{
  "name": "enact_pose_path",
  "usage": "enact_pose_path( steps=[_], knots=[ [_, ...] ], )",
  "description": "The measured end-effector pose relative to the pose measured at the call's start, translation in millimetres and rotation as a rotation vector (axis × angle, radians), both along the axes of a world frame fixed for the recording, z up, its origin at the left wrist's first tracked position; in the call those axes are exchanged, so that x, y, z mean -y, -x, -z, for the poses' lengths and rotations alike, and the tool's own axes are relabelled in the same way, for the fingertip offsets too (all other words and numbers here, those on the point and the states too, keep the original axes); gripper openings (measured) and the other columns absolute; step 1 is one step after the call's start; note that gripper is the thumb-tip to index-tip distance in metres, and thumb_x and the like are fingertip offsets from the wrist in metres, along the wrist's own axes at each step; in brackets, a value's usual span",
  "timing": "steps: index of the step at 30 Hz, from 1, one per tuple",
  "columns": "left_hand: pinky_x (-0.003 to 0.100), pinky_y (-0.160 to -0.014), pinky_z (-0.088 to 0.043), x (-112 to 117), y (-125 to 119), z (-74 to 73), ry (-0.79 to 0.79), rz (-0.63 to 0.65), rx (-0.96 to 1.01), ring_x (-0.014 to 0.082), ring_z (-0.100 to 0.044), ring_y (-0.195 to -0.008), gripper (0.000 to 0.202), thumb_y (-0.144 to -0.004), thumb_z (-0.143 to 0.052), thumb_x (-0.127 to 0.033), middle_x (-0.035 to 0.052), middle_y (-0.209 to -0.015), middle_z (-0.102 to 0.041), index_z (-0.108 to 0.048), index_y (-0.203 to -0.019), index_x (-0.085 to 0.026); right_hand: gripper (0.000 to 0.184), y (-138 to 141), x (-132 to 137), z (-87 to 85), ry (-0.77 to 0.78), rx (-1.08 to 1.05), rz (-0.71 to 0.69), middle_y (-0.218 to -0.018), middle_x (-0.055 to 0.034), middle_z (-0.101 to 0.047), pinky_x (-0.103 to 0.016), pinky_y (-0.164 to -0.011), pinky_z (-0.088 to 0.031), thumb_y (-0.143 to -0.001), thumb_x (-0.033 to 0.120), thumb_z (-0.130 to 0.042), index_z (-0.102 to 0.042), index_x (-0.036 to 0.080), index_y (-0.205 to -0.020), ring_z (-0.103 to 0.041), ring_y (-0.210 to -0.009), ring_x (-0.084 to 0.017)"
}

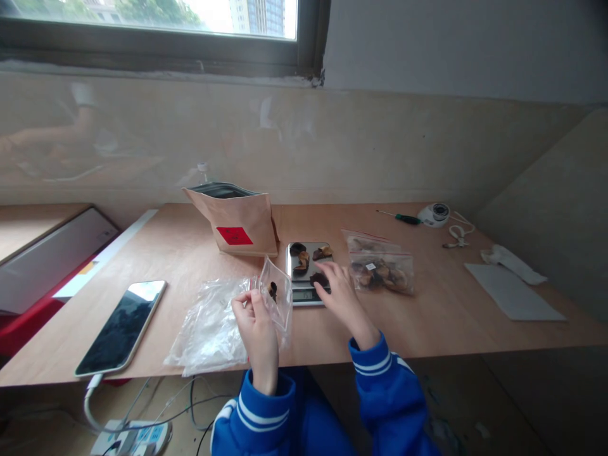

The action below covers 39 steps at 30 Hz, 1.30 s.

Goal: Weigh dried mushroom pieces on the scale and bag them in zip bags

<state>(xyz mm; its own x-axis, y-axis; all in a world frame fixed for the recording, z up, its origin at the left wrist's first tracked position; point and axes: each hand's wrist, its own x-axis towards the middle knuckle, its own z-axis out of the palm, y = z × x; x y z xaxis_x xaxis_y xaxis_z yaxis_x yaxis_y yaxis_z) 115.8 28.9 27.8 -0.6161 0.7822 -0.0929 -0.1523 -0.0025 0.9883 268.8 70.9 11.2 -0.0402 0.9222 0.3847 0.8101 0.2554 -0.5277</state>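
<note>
My left hand (257, 326) pinches the rim of a small clear zip bag (281, 310), holding its mouth apart. A dark dried piece (272, 291) lies inside that bag. Over the front of a small silver digital scale (308, 247), my right hand (342, 297) has thumb and fingers around a dark dried mushroom piece (318, 279). Several more dried mushroom pieces (301, 262) rest on the scale's plate. The scale's display (306, 295) shows beside my right thumb, its reading too small to make out.
A kraft pouch (247, 215) stands open behind. Clear plastic bags (209, 329) lie left, filled zip bags (382, 272) right. A phone (121, 329) is plugged in at the left edge. Farther right are a screwdriver (406, 219), a white camera (434, 215) and white paper (513, 292).
</note>
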Motion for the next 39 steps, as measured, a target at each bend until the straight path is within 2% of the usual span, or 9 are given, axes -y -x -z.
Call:
enact_pose_path(
  steps=[3,6,10,17,22,25,29,33,39],
  knots=[
    [0.020,-0.048,-0.038,0,-2,-1.1,-0.013,0.006,0.038,0.0092,-0.050,-0.051,0.028,-0.081,-0.054,-0.045,-0.0062,-0.059,-0.048,-0.044,-0.087,-0.020,0.023,-5,-8,12.8,0.033,0.128,0.040,-0.108,-0.0097,-0.062,-0.042,-0.083,-0.039,-0.080,0.018,-0.055,-0.067,0.023,-0.099,-0.050,-0.100,-0.029],
    [0.019,-0.047,-0.037,1,-3,-1.9,-0.028,0.018,0.088,0.0083,-0.048,-0.048,0.029,-0.080,-0.056,-0.046,-0.0069,-0.058,-0.048,-0.043,-0.086,-0.020,0.015,-2,-8,8.0,0.064,0.140,0.046,-0.092,-0.0073,-0.064,-0.039,-0.079,-0.037,-0.081,0.017,-0.054,-0.068,0.023,-0.084,-0.051,-0.093,-0.027],
    [0.018,-0.045,-0.036,1,-3,-0.8,-0.015,0.032,0.096,0.0077,-0.046,-0.046,0.032,-0.079,-0.057,-0.048,-0.0069,-0.057,-0.049,-0.043,-0.086,-0.021,0.015,-1,1,-14.5,0.107,-0.003,-0.017,-0.083,-0.0037,-0.064,-0.037,-0.078,-0.039,-0.083,0.016,-0.052,-0.066,0.022,-0.085,-0.055,-0.082,-0.021],
    [0.019,-0.049,-0.038,6,-3,-4.4,-0.053,0.055,0.043,0.0076,-0.046,-0.051,0.033,-0.080,-0.056,-0.050,-0.0055,-0.063,-0.049,-0.044,-0.087,-0.020,0.018,15,25,-68.4,0.139,-0.566,-0.186,-0.085,-0.0018,-0.065,-0.026,-0.066,-0.046,-0.083,0.028,-0.056,-0.068,0.022,-0.094,-0.057,-0.070,-0.014],
    [0.020,-0.051,-0.037,12,-3,-3.6,-0.090,0.067,0.006,0.0084,-0.045,-0.051,0.033,-0.082,-0.055,-0.051,-0.0057,-0.062,-0.047,-0.044,-0.087,-0.021,0.022,54,37,-81.0,0.173,-0.574,-0.122,-0.065,0.0025,-0.059,-0.023,-0.053,-0.042,-0.079,0.029,-0.059,-0.065,0.021,-0.098,-0.050,-0.053,-0.011],
    [0.020,-0.050,-0.037,14,0,-1.2,-0.111,0.032,-0.011,0.0089,-0.045,-0.050,0.031,-0.083,-0.053,-0.050,-0.0062,-0.059,-0.046,-0.043,-0.087,-0.021,0.020,60,32,-75.0,0.145,-0.498,-0.104,-0.067,0.0013,-0.062,-0.024,-0.056,-0.042,-0.084,0.032,-0.054,-0.065,0.022,-0.096,-0.052,-0.055,-0.012],
    [0.021,-0.049,-0.038,17,3,0.7,-0.120,0.012,-0.013,0.0095,-0.046,-0.050,0.029,-0.084,-0.053,-0.048,-0.0063,-0.059,-0.048,-0.042,-0.088,-0.021,0.025,30,-2,-47.1,-0.017,-0.368,0.055,-0.088,-0.0060,-0.065,-0.029,-0.068,-0.046,-0.090,0.027,-0.042,-0.065,0.018,-0.095,-0.057,-0.067,-0.016],
    [0.021,-0.051,-0.040,21,3,-1.4,-0.223,-0.024,-0.056,0.0089,-0.048,-0.052,0.026,-0.085,-0.053,-0.044,-0.0057,-0.061,-0.049,-0.042,-0.086,-0.021,0.035,-7,-49,-9.7,-0.032,-0.033,0.048,-0.117,-0.0137,-0.059,-0.042,-0.093,-0.041,-0.081,0.015,-0.052,-0.059,0.015,-0.116,-0.053,-0.108,-0.027],
    [0.019,-0.048,-0.037,19,1,-6.9,-0.274,0.001,0.084,0.0069,-0.045,-0.049,0.025,-0.085,-0.055,-0.041,-0.0075,-0.059,-0.043,-0.040,-0.084,-0.021,0.025,-22,-73,4.8,0.068,0.115,0.004,-0.101,-0.0115,-0.065,-0.043,-0.091,-0.043,-0.080,0.012,-0.056,-0.065,0.016,-0.103,-0.056,-0.099,-0.026]
  ],
)
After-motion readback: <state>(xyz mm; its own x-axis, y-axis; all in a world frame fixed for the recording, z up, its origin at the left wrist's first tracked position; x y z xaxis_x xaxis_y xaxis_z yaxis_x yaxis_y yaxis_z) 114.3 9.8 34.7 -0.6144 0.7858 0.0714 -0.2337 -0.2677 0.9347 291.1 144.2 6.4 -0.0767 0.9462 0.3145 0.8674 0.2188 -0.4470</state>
